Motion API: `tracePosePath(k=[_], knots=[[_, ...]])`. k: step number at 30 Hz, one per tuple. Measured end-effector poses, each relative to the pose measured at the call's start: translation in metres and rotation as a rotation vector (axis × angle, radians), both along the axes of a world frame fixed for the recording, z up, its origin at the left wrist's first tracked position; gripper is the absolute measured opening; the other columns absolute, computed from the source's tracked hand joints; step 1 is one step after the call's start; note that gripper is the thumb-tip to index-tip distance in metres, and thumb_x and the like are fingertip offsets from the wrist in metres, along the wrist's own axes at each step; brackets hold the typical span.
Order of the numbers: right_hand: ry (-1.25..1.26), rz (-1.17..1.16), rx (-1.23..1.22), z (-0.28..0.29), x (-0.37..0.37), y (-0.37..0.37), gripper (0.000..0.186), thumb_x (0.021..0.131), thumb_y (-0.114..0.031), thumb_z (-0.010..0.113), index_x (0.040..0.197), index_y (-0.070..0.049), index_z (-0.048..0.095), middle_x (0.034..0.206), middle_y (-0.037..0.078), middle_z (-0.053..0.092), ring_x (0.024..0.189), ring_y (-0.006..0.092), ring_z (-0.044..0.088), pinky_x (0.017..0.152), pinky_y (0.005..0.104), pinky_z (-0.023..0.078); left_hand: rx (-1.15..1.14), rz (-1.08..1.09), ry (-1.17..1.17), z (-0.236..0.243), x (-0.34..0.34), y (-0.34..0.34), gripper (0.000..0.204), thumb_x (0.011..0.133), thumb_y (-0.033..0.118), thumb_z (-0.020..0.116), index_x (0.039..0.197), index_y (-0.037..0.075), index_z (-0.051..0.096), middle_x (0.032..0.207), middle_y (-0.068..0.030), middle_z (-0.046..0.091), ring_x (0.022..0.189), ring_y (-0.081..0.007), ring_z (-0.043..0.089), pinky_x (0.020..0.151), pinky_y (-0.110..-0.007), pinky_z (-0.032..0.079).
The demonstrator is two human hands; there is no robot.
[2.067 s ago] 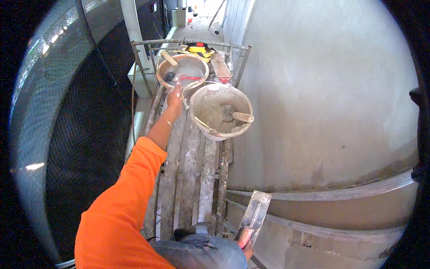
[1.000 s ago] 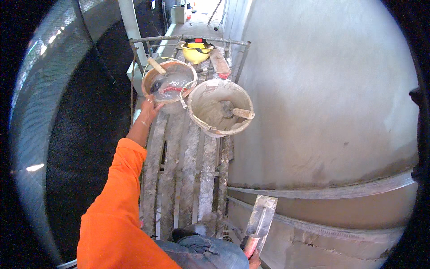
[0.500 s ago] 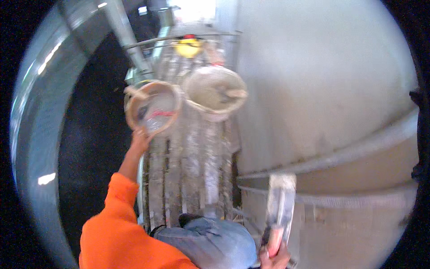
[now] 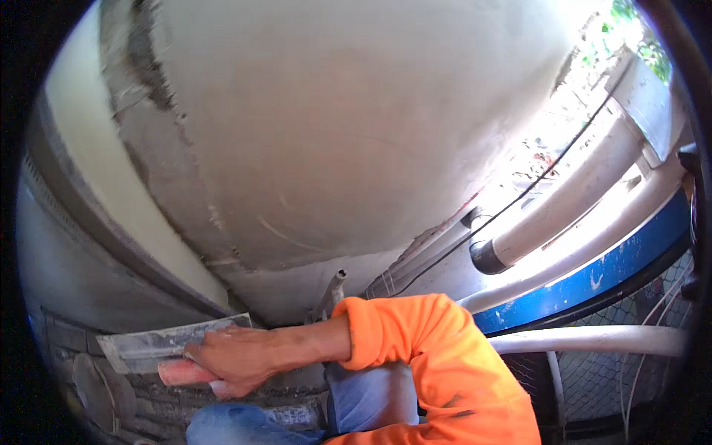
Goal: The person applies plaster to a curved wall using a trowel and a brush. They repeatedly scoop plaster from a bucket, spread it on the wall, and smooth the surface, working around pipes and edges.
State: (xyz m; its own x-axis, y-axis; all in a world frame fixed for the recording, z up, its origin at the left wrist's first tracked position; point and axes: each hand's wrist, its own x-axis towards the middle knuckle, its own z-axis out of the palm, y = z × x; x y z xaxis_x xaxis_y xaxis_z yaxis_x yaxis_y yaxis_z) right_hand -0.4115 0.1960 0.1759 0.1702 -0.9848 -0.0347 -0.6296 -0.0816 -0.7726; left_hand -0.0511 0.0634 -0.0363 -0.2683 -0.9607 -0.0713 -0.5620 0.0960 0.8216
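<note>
My right hand point(image 4: 241, 360) is closed around the reddish handle of a flat rectangular plastering trowel point(image 4: 144, 348). The blade is smeared with pale grey residue and lies crosswise over the boards, below the foot of the wall. The bent right arm, in an orange sleeve, reaches in from the lower right. My left hand is outside the picture; only a bit of orange cloth shows at the lower edge. Left of the trowel, at the dim rim of the picture, is a round bucket point(image 4: 95, 393), its contents unclear.
A smooth greyish plastered wall point(image 4: 334, 141) fills the middle, with a rough strip point(image 4: 159, 133) along its left side. At right are thick pale pipes point(image 4: 571, 193), a dark cable, a blue beam point(image 4: 593, 276) and wire mesh point(image 4: 593, 378). A short metal tube point(image 4: 334, 289) stands upright beyond my forearm.
My view has swung right, from the plank walkway and two buckets to the wall. The left hand has left the picture. My right hand still holds the trowel, now turned crosswise.
</note>
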Motion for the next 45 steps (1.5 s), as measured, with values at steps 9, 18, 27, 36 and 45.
tracePosePath(k=[9,18,27,36,45], knots=[[-0.040,0.053,-0.038,0.010,-0.016,0.029,0.046,0.079,-0.014,0.070,0.113,0.013,0.057,0.094,0.032,0.067,0.094,0.0470,0.068,0.085,0.0536,0.054,0.046,-0.193,-0.074,0.037,-0.056,0.013,0.033,0.099,0.028,0.063,0.105,-0.004,0.073,0.102,-0.0202,0.073,0.093,-0.0373,0.069,0.084,-0.047,0.054],[-0.119,0.059,0.007,0.001,-0.022,0.012,0.051,0.080,-0.015,0.070,0.121,0.012,0.055,0.098,0.034,0.066,0.095,0.0517,0.067,0.087,0.0572,0.052,0.109,-0.070,-0.135,0.038,-0.008,0.019,0.034,0.101,0.029,0.060,0.105,-0.003,0.073,0.100,-0.0192,0.073,0.090,-0.0367,0.069,0.082,-0.047,0.053],[0.111,0.024,0.007,-0.023,-0.013,-0.014,0.063,0.091,-0.028,0.071,0.138,0.006,0.047,0.109,0.035,0.066,0.105,0.0522,0.065,0.093,0.0579,0.051,0.191,0.086,-0.122,0.022,0.044,0.025,0.035,0.103,0.030,0.057,0.105,-0.002,0.072,0.098,-0.0181,0.073,0.087,-0.0361,0.070,0.080,-0.047,0.053],[0.140,0.083,-0.135,-0.048,-0.026,-0.033,0.044,0.097,-0.027,0.062,0.134,-0.005,0.062,0.130,0.025,0.066,0.114,0.0413,0.067,0.094,0.0506,0.055,0.303,0.460,-0.241,0.006,0.218,0.098,0.037,0.105,0.031,0.054,0.105,-0.002,0.072,0.097,-0.0170,0.074,0.085,-0.0355,0.070,0.078,-0.048,0.053],[0.227,-0.173,0.110,-0.020,-0.018,-0.049,0.039,0.086,-0.022,0.075,0.114,0.004,0.065,0.095,0.027,0.071,0.087,0.0453,0.071,0.080,0.0495,0.055,-0.194,0.757,-0.594,0.024,0.201,0.046,0.046,0.100,0.023,0.065,0.139,0.003,0.056,0.128,-0.0228,0.058,0.120,-0.0414,0.058,0.103,-0.046,0.048]])
